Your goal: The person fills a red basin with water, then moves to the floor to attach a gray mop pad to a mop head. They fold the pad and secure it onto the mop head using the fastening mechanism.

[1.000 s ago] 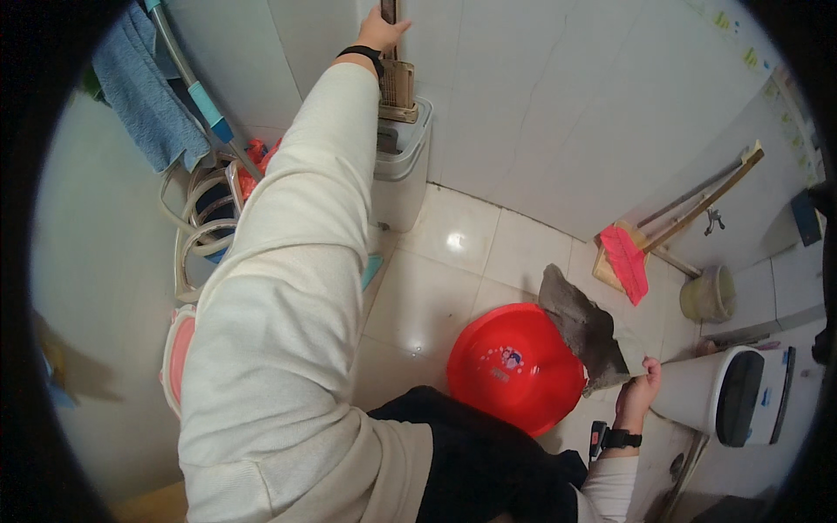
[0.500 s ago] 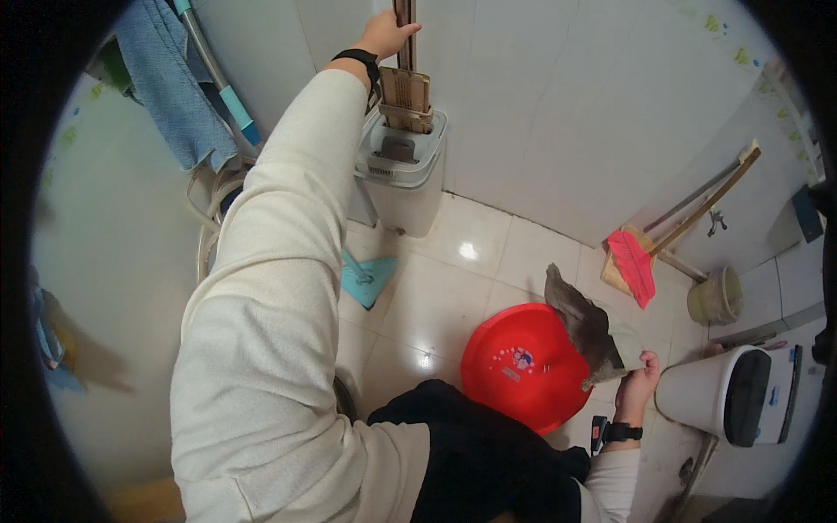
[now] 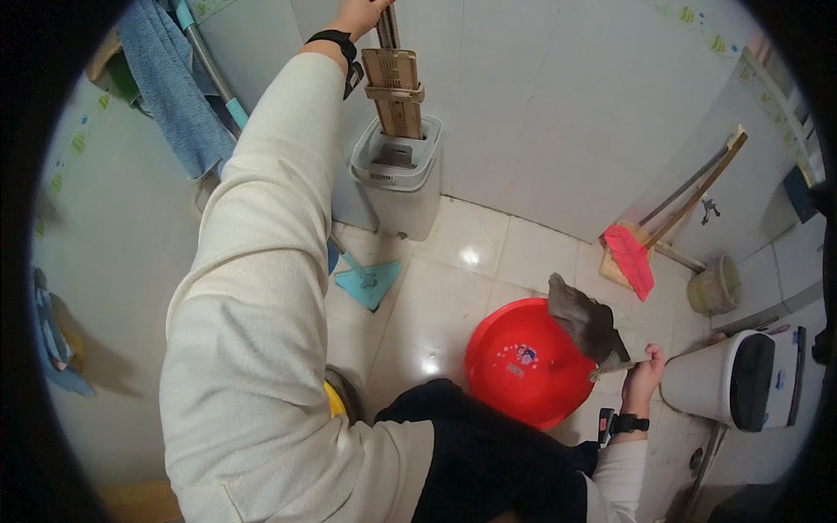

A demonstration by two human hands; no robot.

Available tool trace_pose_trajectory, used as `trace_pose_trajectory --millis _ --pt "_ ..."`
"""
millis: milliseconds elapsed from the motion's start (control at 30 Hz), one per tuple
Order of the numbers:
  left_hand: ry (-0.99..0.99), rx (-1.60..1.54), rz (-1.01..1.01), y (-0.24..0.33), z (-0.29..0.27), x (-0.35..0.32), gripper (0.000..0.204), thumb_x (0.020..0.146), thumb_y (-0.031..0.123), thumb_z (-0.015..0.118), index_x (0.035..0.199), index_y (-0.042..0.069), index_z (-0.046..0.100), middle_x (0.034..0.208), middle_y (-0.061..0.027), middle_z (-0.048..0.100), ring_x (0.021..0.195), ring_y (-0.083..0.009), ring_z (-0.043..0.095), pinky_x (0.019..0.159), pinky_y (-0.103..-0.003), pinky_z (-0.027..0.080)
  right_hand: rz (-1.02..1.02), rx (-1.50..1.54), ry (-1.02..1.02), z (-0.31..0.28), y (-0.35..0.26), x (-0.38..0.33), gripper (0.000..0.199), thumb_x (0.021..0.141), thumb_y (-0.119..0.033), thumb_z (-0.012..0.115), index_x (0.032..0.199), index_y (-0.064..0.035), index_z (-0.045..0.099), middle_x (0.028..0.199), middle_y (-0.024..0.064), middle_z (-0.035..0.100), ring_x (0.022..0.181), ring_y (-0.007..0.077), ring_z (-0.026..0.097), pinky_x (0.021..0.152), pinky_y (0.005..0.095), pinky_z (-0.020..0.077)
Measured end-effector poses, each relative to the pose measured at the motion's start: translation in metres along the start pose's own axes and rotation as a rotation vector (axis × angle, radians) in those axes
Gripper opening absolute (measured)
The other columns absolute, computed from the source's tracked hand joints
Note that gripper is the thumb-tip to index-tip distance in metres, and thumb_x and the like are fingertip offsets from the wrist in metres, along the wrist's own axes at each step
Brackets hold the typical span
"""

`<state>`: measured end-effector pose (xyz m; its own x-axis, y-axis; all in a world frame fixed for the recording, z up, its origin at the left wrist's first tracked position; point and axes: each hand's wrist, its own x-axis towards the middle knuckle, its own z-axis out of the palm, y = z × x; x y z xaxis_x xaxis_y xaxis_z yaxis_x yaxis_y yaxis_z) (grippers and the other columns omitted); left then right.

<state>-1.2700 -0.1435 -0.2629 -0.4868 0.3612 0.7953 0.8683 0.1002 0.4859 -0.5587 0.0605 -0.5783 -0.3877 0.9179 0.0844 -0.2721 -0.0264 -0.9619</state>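
At the top edge, my left hand [image 3: 359, 16] is closed round the handle of a flat mop [image 3: 389, 33]; part of the hand is cut off by the picture's edge. The mop's brown folded head [image 3: 392, 83] stands upright with its lower end in the slot of a grey-white mop bucket [image 3: 411, 196]. On the right, my right hand [image 3: 643, 376] pinches one end of a grey cloth [image 3: 582, 321]. That cloth hangs over the right side of a red basin [image 3: 514, 392] with a small printed pattern.
A light-blue triangular mop head [image 3: 368, 283] lies on the tiled floor left of the basin. A blue towel [image 3: 170, 78] hangs at the left wall. To the right stand a pink broom [image 3: 629, 261] with a dustpan, a small bucket [image 3: 715, 288] and a white bin [image 3: 706, 376].
My left hand has risen with the mop, so more of its head shows above the bucket. The cloth in my right hand has shifted slightly and folded more. The whole view has moved a little.
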Motion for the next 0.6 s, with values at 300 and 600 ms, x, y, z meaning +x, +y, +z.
trace_pose_trajectory --millis 300,600 --pt "0.011 -0.128 -0.168 0.073 -0.044 0.031 0.035 0.091 0.019 0.06 0.115 -0.005 0.049 0.088 -0.0123 0.061 0.069 -0.0201 0.06 0.056 -0.033 0.051 0.036 0.049 0.006 0.02 0.0 0.001 0.016 0.087 0.006 0.046 0.087 -0.0097 0.044 0.105 0.0075 0.061 0.088 0.0169 0.058 0.075 0.028 0.0492" --pt "0.254 0.264 -0.047 0.128 -0.097 0.05 0.037 0.09 0.023 0.059 0.111 -0.007 0.053 0.092 -0.0166 0.064 0.081 -0.0279 0.062 0.072 -0.038 0.051 0.326 -0.072 0.111 0.031 -0.001 0.01 0.027 0.087 0.005 0.04 0.107 -0.0052 0.055 0.094 0.005 0.059 0.08 0.0136 0.057 0.065 0.025 0.046"
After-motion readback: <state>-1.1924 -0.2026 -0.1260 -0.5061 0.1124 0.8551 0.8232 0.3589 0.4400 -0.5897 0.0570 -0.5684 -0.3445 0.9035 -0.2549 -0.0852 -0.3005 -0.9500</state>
